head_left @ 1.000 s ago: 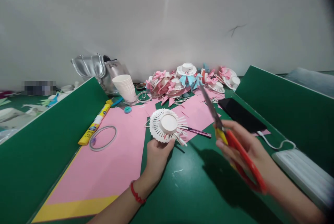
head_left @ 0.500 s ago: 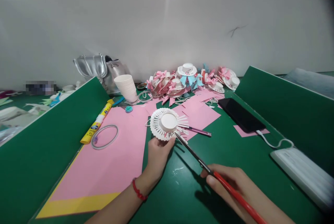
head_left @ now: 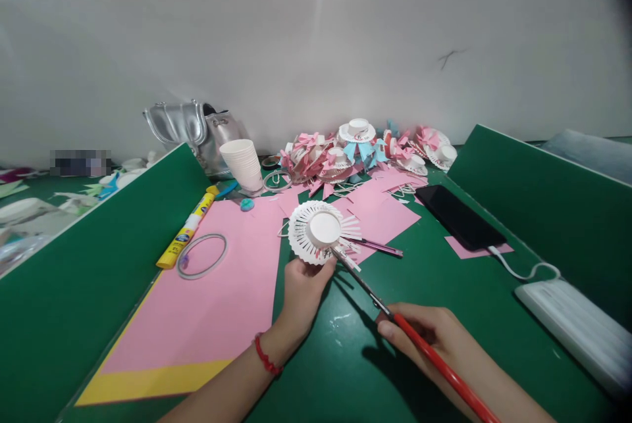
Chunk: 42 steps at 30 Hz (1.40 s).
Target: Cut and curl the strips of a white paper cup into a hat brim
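Pinched at its lower edge by my left hand (head_left: 307, 288) is a white paper cup (head_left: 324, 228), its wall cut into strips that fan out round the base. On its left the strips look woven or joined into a rim; on its right they stick out loose. My right hand (head_left: 424, 337) is closed round red-handled scissors (head_left: 419, 344), whose blades reach the cup's lower right edge, close to my left thumb. Just beyond the loose strips lies a thin purple pen-like tool (head_left: 378, 247). Some fingers of both hands are hidden.
Pink paper sheets (head_left: 237, 304) cover the left side. A yellow glue tube (head_left: 185, 232), a grey ring (head_left: 201, 256) and stacked paper cups (head_left: 241, 163) stand or lie there. Finished-looking paper hats (head_left: 340, 153) pile up behind. At right are a phone (head_left: 459, 219) and a white power bank (head_left: 573, 331).
The whole view has shifted slightly. Both hands hold the same things, and the scissor blades stay at the cup's lower right edge.
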### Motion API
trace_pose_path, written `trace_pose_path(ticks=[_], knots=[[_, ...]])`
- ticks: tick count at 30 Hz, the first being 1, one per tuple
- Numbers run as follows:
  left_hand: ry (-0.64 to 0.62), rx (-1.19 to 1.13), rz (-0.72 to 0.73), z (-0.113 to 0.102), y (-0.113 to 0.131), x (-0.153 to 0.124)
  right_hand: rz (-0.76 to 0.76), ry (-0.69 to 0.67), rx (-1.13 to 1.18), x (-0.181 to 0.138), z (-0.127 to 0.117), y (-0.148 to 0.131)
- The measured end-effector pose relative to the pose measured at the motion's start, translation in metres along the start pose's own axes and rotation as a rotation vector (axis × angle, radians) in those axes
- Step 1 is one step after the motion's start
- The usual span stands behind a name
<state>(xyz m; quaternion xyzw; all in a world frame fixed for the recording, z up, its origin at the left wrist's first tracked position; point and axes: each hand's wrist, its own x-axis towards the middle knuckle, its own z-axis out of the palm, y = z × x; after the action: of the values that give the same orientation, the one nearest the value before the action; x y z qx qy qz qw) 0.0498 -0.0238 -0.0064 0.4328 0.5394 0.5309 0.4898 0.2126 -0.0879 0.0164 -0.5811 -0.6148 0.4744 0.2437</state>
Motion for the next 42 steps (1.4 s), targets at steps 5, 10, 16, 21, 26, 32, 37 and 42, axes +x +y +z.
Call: trace_pose_path(ticks=[5,10,16,21,26,32,37,42], knots=[[-0.003,-0.01,0.009,0.001,0.001,-0.001,-0.052,0.102,0.002,0.001,0.007,0.008],[-0.019,-0.005,0.004,-0.001,0.0,0.0,-0.069,0.203,-0.028,0.001,0.017,0.015],[-0.017,0.003,-0.003,-0.002,-0.001,0.0,-0.104,0.238,-0.019,0.0,0.018,0.014],[-0.019,-0.013,-0.014,-0.001,0.0,-0.001,-0.104,0.206,-0.086,0.0,0.016,0.013],[-0.017,-0.036,-0.012,-0.001,-0.003,0.001,-0.092,0.155,-0.136,0.0,0.013,0.013],[-0.006,-0.121,-0.026,-0.002,-0.009,0.005,-0.074,-0.079,-0.257,-0.011,-0.015,-0.003],[0.007,-0.11,-0.036,-0.002,-0.006,0.005,-0.079,0.315,-0.41,0.001,-0.046,-0.003],[0.017,-0.088,-0.032,-0.001,-0.001,0.004,-0.115,0.537,-0.74,0.046,-0.039,0.017]])
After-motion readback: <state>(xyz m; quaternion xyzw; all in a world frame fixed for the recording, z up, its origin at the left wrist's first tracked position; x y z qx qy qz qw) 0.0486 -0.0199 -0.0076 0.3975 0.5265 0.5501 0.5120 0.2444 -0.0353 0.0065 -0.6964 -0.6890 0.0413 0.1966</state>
